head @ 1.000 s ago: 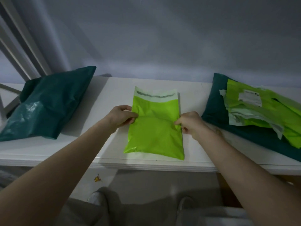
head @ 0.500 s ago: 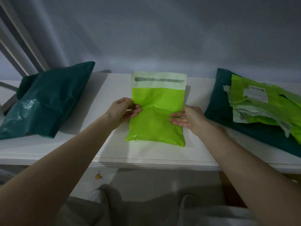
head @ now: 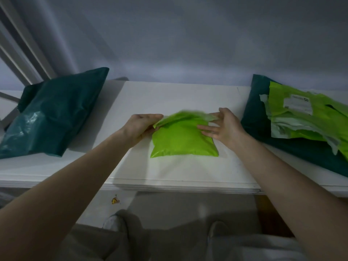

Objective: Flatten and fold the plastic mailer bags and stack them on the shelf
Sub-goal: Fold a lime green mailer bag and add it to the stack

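Lime mailer bag: laid mid-shelf, nearer the front edge than the back wall; top half being brought over the bottom half, fold not yet pressed down; upper flap blurred.
Shelf: white, carries everything.
Left hand: at the bag's left edge, upper-left corner of the flap pinched between thumb and fingers; exact finger lie partly hidden by the plastic.
Right hand: at the bag's right edge, fingers spread and fairly straight, tips touching the flap and the layer under it; nothing is gripped.
Bag vs hands: bag lies between both hands, its far edge level with the fingertips, its near edge well clear of both wrists.
Risk 1: trapped air is likely; the lower half looks puffed, so the fold may spring open if it is released before being pressed.
Risk 2: skewed fold is likely, since only the left corner is pinched and the right side is merely touched; slick plastic may slide.
Risk 3: bag may be pushed toward the front edge of the shelf if it is pressed with a forward drag.
Dark green bag: puffed, at the left end of the shelf, well apart from the hands.
Right pile: lime mailers with a label, crumpled, on a dark green one, at the right end, near the right hand but not touched; could be knocked by the right forearm.
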Demonstrator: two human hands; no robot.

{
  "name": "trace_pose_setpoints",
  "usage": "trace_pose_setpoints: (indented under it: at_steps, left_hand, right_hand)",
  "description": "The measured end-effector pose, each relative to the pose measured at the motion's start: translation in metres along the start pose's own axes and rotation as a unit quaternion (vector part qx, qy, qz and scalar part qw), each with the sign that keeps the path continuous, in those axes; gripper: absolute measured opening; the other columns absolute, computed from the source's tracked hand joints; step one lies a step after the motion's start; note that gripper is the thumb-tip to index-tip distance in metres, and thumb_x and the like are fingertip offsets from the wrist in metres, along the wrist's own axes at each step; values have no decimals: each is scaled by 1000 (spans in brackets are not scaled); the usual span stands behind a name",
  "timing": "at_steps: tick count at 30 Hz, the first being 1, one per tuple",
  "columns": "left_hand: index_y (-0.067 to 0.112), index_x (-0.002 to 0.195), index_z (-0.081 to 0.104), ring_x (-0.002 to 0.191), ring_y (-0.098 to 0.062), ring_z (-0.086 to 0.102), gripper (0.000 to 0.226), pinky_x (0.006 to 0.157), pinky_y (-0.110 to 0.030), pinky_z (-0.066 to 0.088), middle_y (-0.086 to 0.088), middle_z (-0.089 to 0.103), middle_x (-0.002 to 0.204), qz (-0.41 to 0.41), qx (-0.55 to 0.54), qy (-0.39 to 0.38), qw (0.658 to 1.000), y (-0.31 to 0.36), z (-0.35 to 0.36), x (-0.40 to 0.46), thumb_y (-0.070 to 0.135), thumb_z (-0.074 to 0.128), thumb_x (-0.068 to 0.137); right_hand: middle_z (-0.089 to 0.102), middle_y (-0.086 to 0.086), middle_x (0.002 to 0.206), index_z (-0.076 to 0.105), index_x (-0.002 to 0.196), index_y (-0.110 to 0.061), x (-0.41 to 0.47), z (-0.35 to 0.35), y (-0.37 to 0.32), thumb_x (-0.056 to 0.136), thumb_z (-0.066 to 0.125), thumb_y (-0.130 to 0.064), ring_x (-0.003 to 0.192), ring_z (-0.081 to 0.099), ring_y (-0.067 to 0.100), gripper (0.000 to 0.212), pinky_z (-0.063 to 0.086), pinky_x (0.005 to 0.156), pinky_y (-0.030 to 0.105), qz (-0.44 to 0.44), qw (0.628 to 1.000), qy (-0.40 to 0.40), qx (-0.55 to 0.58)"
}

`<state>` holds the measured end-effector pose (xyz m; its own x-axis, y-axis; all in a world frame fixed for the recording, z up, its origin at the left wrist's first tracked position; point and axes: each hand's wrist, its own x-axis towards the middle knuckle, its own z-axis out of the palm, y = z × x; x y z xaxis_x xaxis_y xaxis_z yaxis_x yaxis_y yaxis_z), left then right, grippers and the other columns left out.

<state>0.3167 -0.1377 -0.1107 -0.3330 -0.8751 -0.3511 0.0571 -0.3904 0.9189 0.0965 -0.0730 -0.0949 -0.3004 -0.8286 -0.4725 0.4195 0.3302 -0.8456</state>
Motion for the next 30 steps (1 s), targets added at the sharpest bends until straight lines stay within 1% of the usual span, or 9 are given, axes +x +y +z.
trace_pose_setpoints:
  at_steps: [3, 8, 11, 13, 16, 18, 21, 27, 30]
  left_hand:
    - [5, 112, 62, 69, -7, 67, 26, 69, -16, 56, -6, 67, 92, 4, 10, 16, 1000, 1, -3, 0, 2, 60, 86]
    - [10, 124, 55, 75, -13, 58, 40, 66, -19, 50, -6, 61, 93, -10, 50, 11, 999, 3, -5, -4, 3, 60, 86]
    - [13, 129, 51, 61, -10, 45, 47, 50, -15, 41, -1, 53, 81, -14, 91, 0, 996, 2, -4, -4, 2, 61, 85]
    - [16, 130, 50, 54, -7, 43, 48, 46, -14, 39, 2, 46, 73, -6, 97, -8, 995, 1, -1, -6, 1, 61, 85]
    - [21, 127, 53, 53, -2, 54, 44, 61, -17, 44, 5, 52, 75, 14, 99, -23, 995, 2, 0, -9, 2, 57, 88]
    - [23, 123, 55, 69, -8, 61, 38, 74, -22, 48, 3, 62, 87, 17, 99, -35, 994, 4, 1, -13, 5, 54, 90]
    - [22, 117, 57, 76, -13, 61, 29, 71, -18, 51, -1, 64, 93, 26, 117, -32, 992, 5, 1, -19, 11, 57, 90]
    - [18, 109, 59, 68, -9, 61, 19, 66, -13, 51, -6, 63, 87, 80, 164, -34, 983, 5, -6, -23, 16, 59, 90]
    - [15, 110, 64, 78, -11, 62, 22, 78, -17, 51, -8, 64, 92, 96, 216, -55, 970, 2, -8, -23, 14, 61, 89]
  right_hand:
    - [58, 7, 106, 60, 85, -9, 3, -5, -1, 99, 32, -34, 80, 58, 20, 40, 47, 62, 31, 2, 999, 13, -37]
    - [56, 10, 81, 56, 81, -9, 0, -8, -2, 96, 45, -27, 68, 55, 20, 25, 48, 58, 27, -2, 999, 29, -36]
    - [56, 8, 70, 56, 74, -10, -1, -5, -3, 90, 56, -12, 63, 53, 18, 16, 47, 52, 23, -38, 998, 23, -48]
    - [58, 6, 65, 59, 68, -8, -1, -4, -2, 85, 61, -6, 64, 55, 17, 17, 47, 52, 20, -58, 995, 6, -84]
    - [53, 5, 78, 57, 83, -8, -5, -2, 2, 80, 68, -4, 72, 55, 14, 12, 53, 55, 23, -52, 987, 7, -153]
    - [49, 4, 89, 50, 103, -11, -8, -2, 2, 80, 67, -3, 79, 56, 14, 29, 57, 64, 31, -27, 986, 15, -166]
    - [53, 6, 89, 47, 114, -13, -13, -1, 1, 82, 64, -1, 75, 60, 18, 38, 56, 71, 34, -15, 984, 8, -180]
    - [60, 3, 90, 58, 106, -13, -23, -2, 7, 80, 68, -3, 76, 60, 10, 30, 55, 70, 24, -66, 969, -17, -239]
    - [62, 4, 87, 61, 99, -13, -25, -3, 14, 78, 70, -4, 74, 60, 12, 25, 55, 70, 24, -101, 957, -10, -271]
